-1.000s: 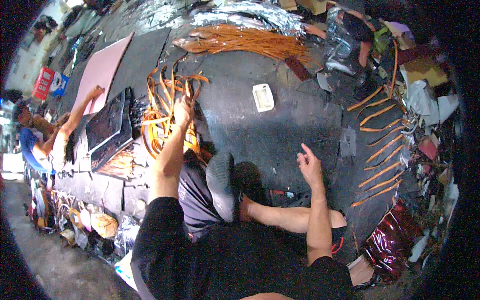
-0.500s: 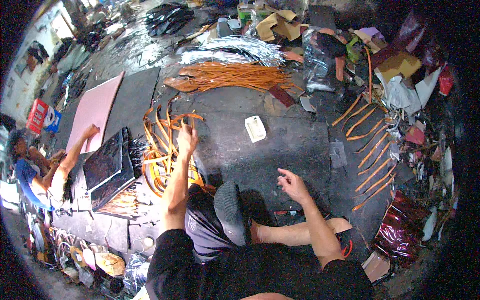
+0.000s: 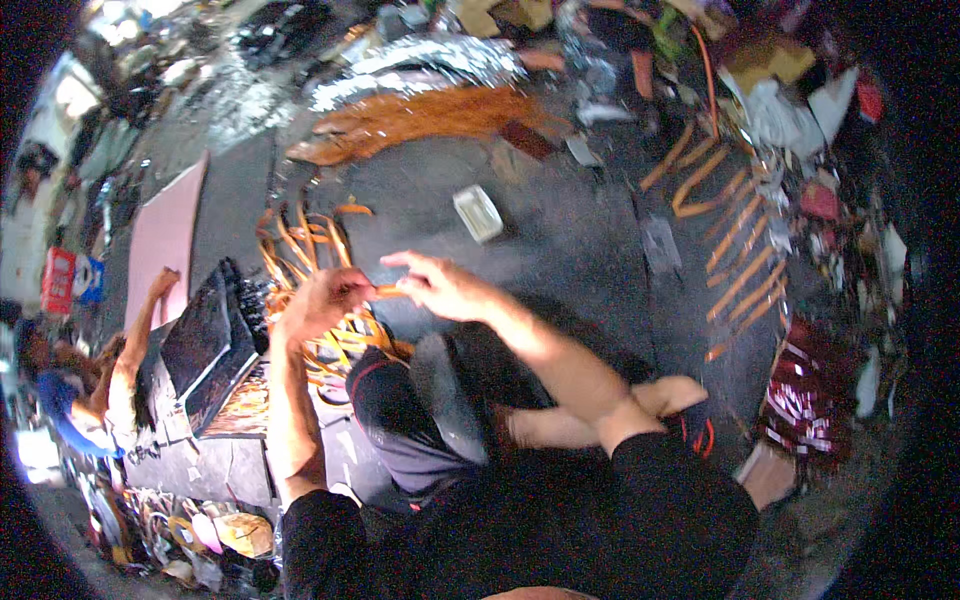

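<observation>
The left hand's (image 3: 320, 303) fingers are gripping one end of a narrow orange strip (image 3: 388, 291); the right hand's (image 3: 447, 287) seem to be pinching its other end, though blur is softening that contact. The strip is spanning the gap between them, looking flat and bendable. A loose pinch could be letting it slip, and an uneven pull could be twisting it. Around the left fingers, a glossy, looping tangle (image 3: 345, 345) of orange strips is spreading; a snagged loop could be dragging its neighbours along. Below the right fingers, a dark shoe (image 3: 446, 400) is offering another edge to catch on. Beyond them, a shallow, pale rectangular tray (image 3: 479, 213) is sitting on the dark floor (image 3: 560, 240); farther beyond, a stringy brown-orange bundle (image 3: 430, 118) is lying beside shiny silver strands (image 3: 420, 65).
</observation>
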### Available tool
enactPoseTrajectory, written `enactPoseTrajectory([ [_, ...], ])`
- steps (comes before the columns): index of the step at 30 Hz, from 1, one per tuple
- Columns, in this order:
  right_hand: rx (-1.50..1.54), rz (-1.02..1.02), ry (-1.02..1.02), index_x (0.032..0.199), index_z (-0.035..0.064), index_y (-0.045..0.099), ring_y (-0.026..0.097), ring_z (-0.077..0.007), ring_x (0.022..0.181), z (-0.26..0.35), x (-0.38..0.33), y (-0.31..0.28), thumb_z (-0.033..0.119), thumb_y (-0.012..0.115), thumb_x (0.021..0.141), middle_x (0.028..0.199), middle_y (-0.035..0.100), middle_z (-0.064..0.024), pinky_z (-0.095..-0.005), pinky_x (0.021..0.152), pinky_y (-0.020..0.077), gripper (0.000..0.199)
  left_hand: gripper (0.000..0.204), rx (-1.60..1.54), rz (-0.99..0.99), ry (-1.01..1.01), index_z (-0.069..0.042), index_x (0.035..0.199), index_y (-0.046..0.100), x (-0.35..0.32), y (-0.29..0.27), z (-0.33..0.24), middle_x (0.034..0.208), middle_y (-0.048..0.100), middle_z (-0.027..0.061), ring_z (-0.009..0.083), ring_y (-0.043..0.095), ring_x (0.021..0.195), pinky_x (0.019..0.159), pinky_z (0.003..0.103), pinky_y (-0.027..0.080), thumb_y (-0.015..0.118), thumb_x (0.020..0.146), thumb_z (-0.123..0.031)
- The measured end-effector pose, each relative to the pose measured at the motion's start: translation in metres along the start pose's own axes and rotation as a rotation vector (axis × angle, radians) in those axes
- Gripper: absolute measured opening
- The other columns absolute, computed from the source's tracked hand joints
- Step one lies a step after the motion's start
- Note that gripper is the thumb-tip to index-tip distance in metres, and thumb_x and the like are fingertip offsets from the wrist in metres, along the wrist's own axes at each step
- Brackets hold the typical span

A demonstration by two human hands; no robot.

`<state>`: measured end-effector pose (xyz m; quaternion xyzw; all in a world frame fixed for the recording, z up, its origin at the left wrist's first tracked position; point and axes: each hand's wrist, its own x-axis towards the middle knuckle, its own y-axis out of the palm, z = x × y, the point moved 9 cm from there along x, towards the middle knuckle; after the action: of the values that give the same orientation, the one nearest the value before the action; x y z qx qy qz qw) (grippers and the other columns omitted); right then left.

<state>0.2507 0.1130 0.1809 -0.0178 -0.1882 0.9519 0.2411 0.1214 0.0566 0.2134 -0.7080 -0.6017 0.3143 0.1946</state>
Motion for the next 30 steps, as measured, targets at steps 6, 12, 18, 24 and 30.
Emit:
enactPoseTrajectory([
  [6, 0.169, -0.016, 0.195, 0.127, 0.0053, 0.054, 0.061, -0.0106, 0.078, -0.111, -0.111, -0.093, 0.008, 0.055, 0.094, 0.084, 0.066, -0.0061, -0.0267, 0.072, 0.0493, 0.034, 0.020, -0.202, 0.201, -0.086, -0.002, 0.090, 0.068, 0.057, 0.090, 0.045, 0.070, 0.063, 0.0037, 0.0111, 0.059, 0.068, 0.064, 0.029, 0.046, 0.059, 0.092, -0.019],
  [12, -0.174, -0.355, 0.549, 0.123, 0.0058, 0.056, 0.062, -0.0155, 0.070, -0.183, -0.170, -0.213, 0.018, 0.068, 0.084, 0.086, 0.070, -0.0066, -0.0304, 0.063, 0.0501, 0.043, 0.024, -0.192, 0.197, -0.050, -0.004, 0.094, 0.069, 0.157, 0.175, 0.075, 0.071, 0.066, 0.0033, 0.0129, 0.062, 0.071, 0.070, 0.031, 0.048, 0.060, 0.091, -0.026],
  [18, -1.096, -0.672, 0.354, 0.120, 0.0149, 0.061, 0.055, -0.0302, 0.102, -0.157, -0.143, -0.223, 0.030, 0.073, 0.079, 0.106, 0.061, -0.0070, -0.0448, 0.088, 0.0424, 0.045, 0.031, -0.121, 0.076, -0.141, -0.005, 0.094, 0.069, 0.187, 0.201, 0.068, 0.072, 0.069, 0.0057, 0.0172, 0.066, 0.073, 0.073, 0.034, 0.049, 0.063, 0.088, -0.034],
  [24, -0.881, -0.327, 0.214, 0.129, 0.0212, 0.059, 0.016, -0.0399, 0.141, -0.141, -0.034, -0.135, 0.071, 0.058, 0.075, 0.149, 0.029, -0.0205, -0.0558, 0.113, 0.0091, 0.073, 0.030, -0.136, 0.060, -0.152, -0.004, 0.094, 0.068, 0.182, 0.200, 0.068, 0.074, 0.069, 0.0081, 0.0215, 0.068, 0.076, 0.074, 0.036, 0.050, 0.063, 0.087, -0.033],
  [30, -0.961, -0.247, 0.255, 0.122, 0.0176, 0.065, 0.013, -0.0395, 0.142, -0.152, 0.001, -0.125, 0.076, 0.052, 0.075, 0.152, 0.025, -0.0194, -0.0572, 0.113, 0.0058, 0.075, 0.022, -0.149, 0.030, -0.058, -0.006, 0.096, 0.067, 0.184, 0.203, 0.072, 0.079, 0.070, 0.0101, 0.0258, 0.068, 0.080, 0.075, 0.037, 0.051, 0.060, 0.087, -0.025],
])
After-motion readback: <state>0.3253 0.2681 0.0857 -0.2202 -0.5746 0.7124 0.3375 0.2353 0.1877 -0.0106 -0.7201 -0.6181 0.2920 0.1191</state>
